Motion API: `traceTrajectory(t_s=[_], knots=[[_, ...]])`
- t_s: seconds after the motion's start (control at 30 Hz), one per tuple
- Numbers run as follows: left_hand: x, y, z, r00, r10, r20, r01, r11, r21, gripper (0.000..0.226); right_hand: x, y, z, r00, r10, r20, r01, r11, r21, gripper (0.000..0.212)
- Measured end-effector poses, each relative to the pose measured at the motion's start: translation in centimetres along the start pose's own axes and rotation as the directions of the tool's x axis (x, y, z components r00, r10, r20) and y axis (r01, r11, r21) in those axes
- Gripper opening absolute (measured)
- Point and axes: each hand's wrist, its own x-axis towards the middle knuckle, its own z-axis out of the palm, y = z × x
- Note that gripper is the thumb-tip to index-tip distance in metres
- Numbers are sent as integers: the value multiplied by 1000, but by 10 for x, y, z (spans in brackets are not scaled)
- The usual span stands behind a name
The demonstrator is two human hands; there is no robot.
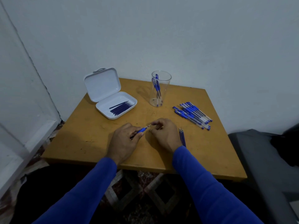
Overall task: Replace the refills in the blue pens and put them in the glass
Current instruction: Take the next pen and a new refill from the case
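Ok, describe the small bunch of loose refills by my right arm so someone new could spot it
On the wooden table, look just right of the right hand. The loose refills lie there, running toward the blue sleeve. They are bare thin sticks, unlike the capped pens heaped farther back or the refills inside the white case.

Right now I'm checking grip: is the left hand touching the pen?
Touching. The head view shows the left hand with its fingers curled round the pen, no gap.

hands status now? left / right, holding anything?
Left hand: fingers curled round a blue pen, holding it.
Right hand: fingers curled at the pen's tip end; what they pinch cannot be told.
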Motion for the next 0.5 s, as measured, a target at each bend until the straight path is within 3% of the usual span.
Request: traceTrajectory(t_s=[0.17,0.33,0.5], knots=[[0,-1,1,999,30,13,-30,999,23,24,-14,-1,-4,979,123,161,-189,848,495,9],[-1,-2,1,999,46,24,-46,999,15,23,-17,-3,-1,966,140,218,-250,730,637,12],[0,-3,2,999,40,22,-40,999,24,22,-17,-2,1,965,167,201,-260,543,798,14]])
